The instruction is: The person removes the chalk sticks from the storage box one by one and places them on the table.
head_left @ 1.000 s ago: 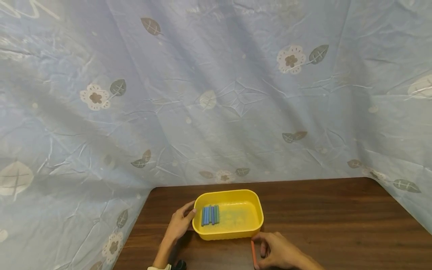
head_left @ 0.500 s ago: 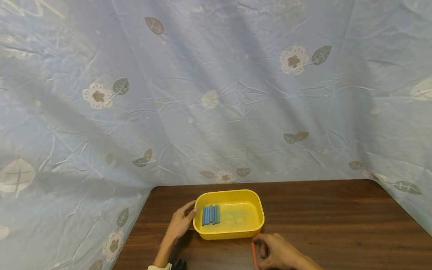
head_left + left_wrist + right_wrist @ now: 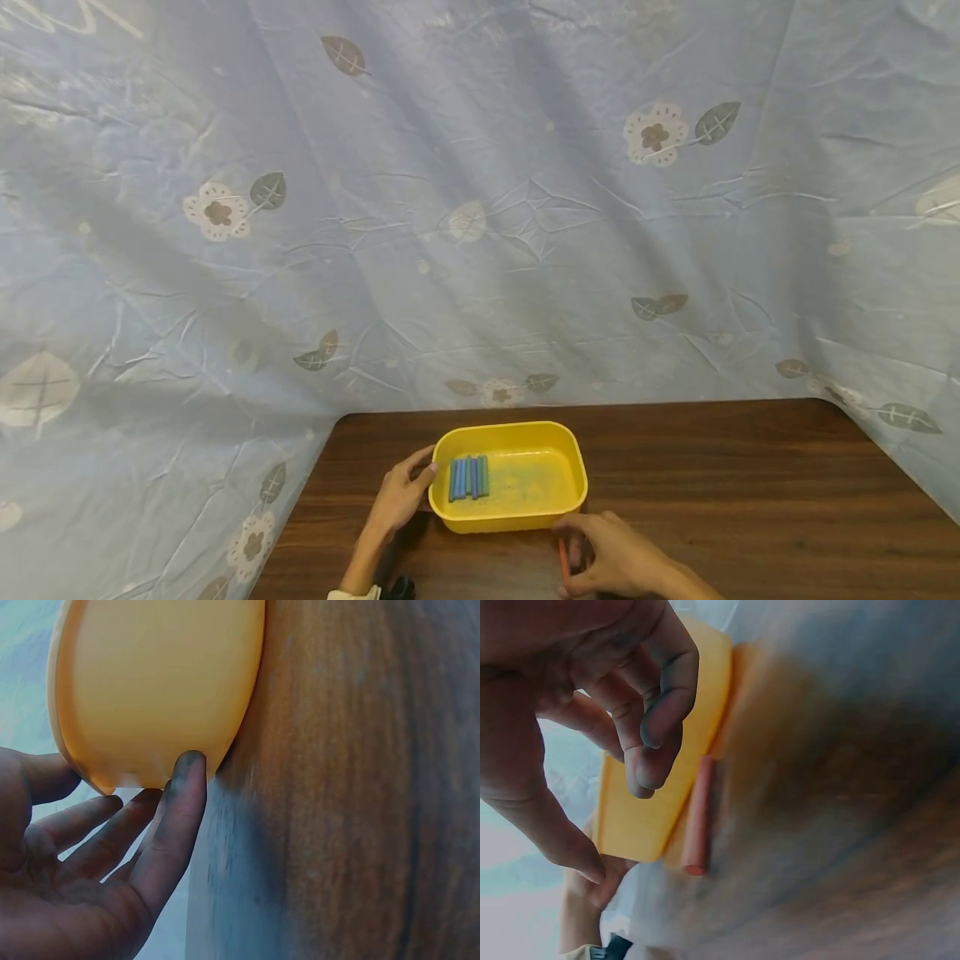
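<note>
A yellow plastic basin (image 3: pixel 517 522) stands on the table with several blue, purple and green chalk sticks (image 3: pixel 468 477) side by side in its left end. My left hand (image 3: pixel 400 498) rests against the basin's left end, its thumb by the rim. In the left wrist view, the fairly straight fingers (image 3: pixel 180 795) touch the outer wall. My right hand (image 3: pixel 618 554) hovers over a red-orange chalk stick (image 3: pixel 564 560) in front of the basin's near right corner. The right wrist view shows that chalk stick (image 3: pixel 698 817) lying apart from the loosely bent fingers.
The dark wood-grain table (image 3: pixel 712 475) extends to the right of the basin. A pale blue floral curtain (image 3: pixel 480 250) hangs behind and at both sides. On the left wrist is a dark band (image 3: pixel 401 588).
My right hand has shifted slightly left over the red-orange chalk stick, its thumb also moving left near the stick's lower end. My left hand and the basin stay put.
</note>
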The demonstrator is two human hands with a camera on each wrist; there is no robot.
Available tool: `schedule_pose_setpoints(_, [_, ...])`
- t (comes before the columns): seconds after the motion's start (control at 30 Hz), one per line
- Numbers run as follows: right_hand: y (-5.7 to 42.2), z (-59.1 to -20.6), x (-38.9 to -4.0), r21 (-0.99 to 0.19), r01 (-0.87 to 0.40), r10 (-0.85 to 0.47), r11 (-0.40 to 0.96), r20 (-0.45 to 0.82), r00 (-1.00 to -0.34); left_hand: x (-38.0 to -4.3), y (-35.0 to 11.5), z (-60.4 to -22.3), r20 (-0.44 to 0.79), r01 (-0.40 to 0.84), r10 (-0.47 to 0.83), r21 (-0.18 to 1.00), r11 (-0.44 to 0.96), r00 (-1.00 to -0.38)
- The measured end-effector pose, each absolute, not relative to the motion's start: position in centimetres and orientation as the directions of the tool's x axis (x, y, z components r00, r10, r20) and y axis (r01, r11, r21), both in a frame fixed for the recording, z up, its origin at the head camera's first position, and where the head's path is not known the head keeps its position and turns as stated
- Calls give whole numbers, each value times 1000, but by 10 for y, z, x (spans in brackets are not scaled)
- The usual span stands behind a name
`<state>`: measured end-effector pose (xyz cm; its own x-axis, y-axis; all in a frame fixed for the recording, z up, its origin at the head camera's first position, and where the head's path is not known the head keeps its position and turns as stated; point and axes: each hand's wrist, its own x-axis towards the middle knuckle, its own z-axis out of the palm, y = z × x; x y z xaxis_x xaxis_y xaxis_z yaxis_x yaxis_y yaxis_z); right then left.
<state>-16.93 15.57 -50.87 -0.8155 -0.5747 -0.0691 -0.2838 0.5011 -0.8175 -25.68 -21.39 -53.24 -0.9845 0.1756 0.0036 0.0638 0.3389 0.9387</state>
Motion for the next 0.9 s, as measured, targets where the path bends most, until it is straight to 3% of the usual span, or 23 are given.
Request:
schedule_pose_setpoints(0.47, [135, -472, -175, -868, -326, -630, 375, 19, -776, -257, -217, -528, -27, 29, 174, 949, 315, -984])
schedule_pose_setpoints(0.9, [126, -466, -199, -818, -387, -582, 425, 80, -809, -259, -214, -533, -47, 17, 182, 943, 332, -982])
